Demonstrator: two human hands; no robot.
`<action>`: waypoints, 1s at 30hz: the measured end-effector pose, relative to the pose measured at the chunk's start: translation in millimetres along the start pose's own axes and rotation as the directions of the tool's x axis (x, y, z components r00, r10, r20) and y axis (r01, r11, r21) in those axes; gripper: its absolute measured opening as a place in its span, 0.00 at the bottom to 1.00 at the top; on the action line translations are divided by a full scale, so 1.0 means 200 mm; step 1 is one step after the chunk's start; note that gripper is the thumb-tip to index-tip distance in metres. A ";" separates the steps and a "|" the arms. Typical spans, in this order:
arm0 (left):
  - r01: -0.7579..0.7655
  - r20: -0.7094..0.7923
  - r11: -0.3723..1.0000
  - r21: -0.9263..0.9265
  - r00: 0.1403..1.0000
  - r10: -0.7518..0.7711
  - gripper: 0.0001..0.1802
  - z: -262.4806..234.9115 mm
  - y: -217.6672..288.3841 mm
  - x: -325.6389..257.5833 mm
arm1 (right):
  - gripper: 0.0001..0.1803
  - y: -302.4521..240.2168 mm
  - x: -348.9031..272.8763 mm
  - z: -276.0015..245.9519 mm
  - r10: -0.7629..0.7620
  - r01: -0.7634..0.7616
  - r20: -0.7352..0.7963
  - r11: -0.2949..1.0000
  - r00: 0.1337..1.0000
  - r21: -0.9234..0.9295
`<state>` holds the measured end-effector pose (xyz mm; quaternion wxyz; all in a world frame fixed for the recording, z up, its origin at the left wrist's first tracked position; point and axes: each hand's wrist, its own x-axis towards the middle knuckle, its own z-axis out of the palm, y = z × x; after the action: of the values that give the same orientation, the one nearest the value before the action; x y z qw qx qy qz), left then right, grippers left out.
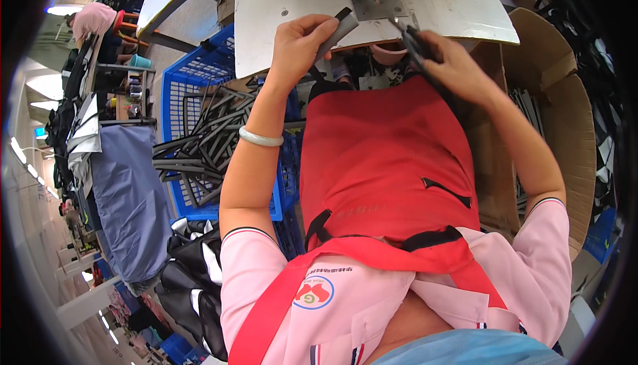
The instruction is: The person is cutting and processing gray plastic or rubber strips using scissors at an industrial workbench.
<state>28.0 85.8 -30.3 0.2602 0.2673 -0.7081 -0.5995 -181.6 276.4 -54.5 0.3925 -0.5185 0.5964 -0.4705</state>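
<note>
A dark grey strip (339,27) sits pinched in the left hand (299,42) at the near edge of the white bench (452,6). The right hand (452,66) is closed around a bundle of black strips (413,44). To the left, a blue crate (193,79) holds more strips; a cardboard box (565,99) stands to the right.

Both bare forearms reached forward from pink short sleeves, elbows bent and held wide. The left hand (300,40) was raised, wrist slightly bent, its fingers (318,29) curled into a pinch. The right hand (454,66) sat level with it, fingers folded closed, knuckles turned outward.
</note>
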 end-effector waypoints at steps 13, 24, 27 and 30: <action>0.039 0.060 0.998 0.056 0.997 -0.043 0.12 0.13 0.02 -0.04 | 0.24 0.00 -0.08 0.12 0.164 -0.163 -0.005 0.977 0.986 -0.135; -0.037 -0.023 0.954 0.297 0.999 0.046 0.14 0.08 0.14 0.10 | 0.20 0.16 0.17 -0.41 -0.303 -0.070 -0.332 0.636 0.893 -0.769; -0.190 -0.008 0.782 0.593 0.970 0.242 0.15 0.11 0.22 0.22 | 0.22 0.33 0.26 -0.61 -0.366 -0.193 -0.400 0.488 0.841 -0.852; -0.335 0.057 0.707 0.623 0.921 0.386 0.15 0.10 0.26 0.34 | 0.21 0.41 0.28 -0.62 -0.475 -0.150 -0.445 0.537 0.759 -0.830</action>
<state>-39.1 60.1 20.6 0.2964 0.2175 -0.8932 -0.2590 -328.7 240.8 -102.1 -0.1708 -0.5087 0.7838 -0.3125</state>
